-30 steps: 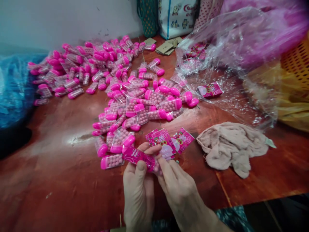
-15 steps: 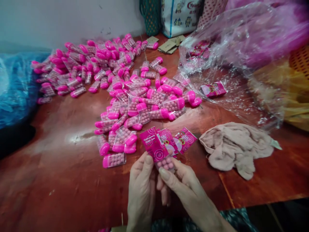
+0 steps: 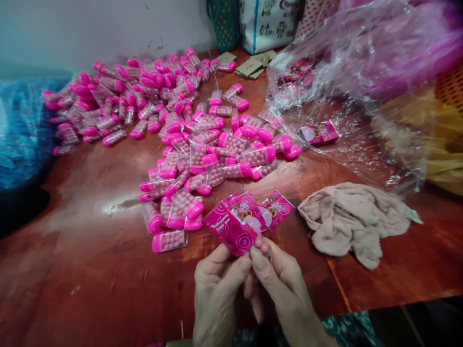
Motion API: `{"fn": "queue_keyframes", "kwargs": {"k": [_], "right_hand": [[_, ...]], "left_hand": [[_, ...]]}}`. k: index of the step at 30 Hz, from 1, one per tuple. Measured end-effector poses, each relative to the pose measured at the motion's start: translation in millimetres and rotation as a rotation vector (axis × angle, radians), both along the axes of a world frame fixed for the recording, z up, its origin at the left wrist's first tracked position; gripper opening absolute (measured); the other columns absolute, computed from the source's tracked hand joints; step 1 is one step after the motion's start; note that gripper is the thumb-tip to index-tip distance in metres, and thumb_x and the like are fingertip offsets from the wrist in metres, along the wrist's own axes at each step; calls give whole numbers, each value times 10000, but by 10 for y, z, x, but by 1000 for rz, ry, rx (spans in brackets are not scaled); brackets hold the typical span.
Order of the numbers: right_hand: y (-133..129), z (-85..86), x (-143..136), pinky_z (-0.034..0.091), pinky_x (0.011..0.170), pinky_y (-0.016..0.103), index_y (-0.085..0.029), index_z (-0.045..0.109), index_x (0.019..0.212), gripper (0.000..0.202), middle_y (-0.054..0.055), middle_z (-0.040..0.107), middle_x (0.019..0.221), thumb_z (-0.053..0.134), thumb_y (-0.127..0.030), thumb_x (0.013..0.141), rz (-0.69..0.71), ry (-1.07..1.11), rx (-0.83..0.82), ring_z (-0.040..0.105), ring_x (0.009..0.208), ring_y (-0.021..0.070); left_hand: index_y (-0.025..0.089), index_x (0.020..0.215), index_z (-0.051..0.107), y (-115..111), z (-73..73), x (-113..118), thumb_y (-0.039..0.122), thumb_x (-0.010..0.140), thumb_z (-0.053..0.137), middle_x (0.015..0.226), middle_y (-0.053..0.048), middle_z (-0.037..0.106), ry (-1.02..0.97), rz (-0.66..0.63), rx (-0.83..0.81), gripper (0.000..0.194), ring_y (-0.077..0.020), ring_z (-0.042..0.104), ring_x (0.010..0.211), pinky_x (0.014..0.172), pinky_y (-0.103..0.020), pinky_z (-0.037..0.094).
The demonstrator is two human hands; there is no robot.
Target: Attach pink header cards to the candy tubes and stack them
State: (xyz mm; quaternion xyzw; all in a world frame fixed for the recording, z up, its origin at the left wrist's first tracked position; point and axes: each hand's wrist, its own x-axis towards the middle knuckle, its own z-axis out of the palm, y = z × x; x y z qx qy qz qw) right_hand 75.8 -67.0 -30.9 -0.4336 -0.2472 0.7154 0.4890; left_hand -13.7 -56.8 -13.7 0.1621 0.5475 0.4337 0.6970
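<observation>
Between my two hands, just above the front of the table, is a small clear container (image 3: 262, 246) of pink candy balls. A pink printed sleeve (image 3: 231, 227) lies around or against its far part; I cannot tell which. My left hand (image 3: 219, 284) is closed on the sleeve, thumb on top. My right hand (image 3: 284, 277) pinches the container's near end, its thumb close to the left thumb. Just beyond my fingers lie several more printed sleeves (image 3: 277, 209), partly overlapping. Loose candy containers (image 3: 170, 240) with bright pink caps lie to the left.
A large heap of capped candy containers (image 3: 115, 84) spreads over the back left. Right of my hands lies a crumpled beige cloth (image 3: 347, 217). Clear plastic bags (image 3: 361, 125) cover the right back, near brown cards (image 3: 249, 67). A blue bag (image 3: 25, 130) stands left.
The printed sleeve has tilted and come lower toward me, covering more of the container. My left thumb has moved right, close to my right thumb.
</observation>
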Motion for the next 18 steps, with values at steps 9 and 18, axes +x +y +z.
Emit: {"fn": "queue_keyframes", "kwargs": {"k": [9, 18], "right_hand": [[14, -26, -48, 248, 306, 133, -160, 468, 697, 342, -67, 469, 464, 468, -448, 882, 52, 147, -75, 343, 303, 25], [-26, -14, -83, 213, 315, 144, -165, 458, 687, 351, -85, 405, 436, 449, -450, 892, 0, 88, -56, 302, 311, 24]], "left_hand": [[149, 854, 679, 72, -26, -18, 299, 733, 667, 387, 46, 513, 43, 30, 36, 193, -67, 406, 256, 289, -169, 349], [166, 863, 699, 8, 5, 39, 316, 685, 711, 314, 68, 439, 77, 17, -28, 233, -70, 396, 237, 273, -161, 332]]}}
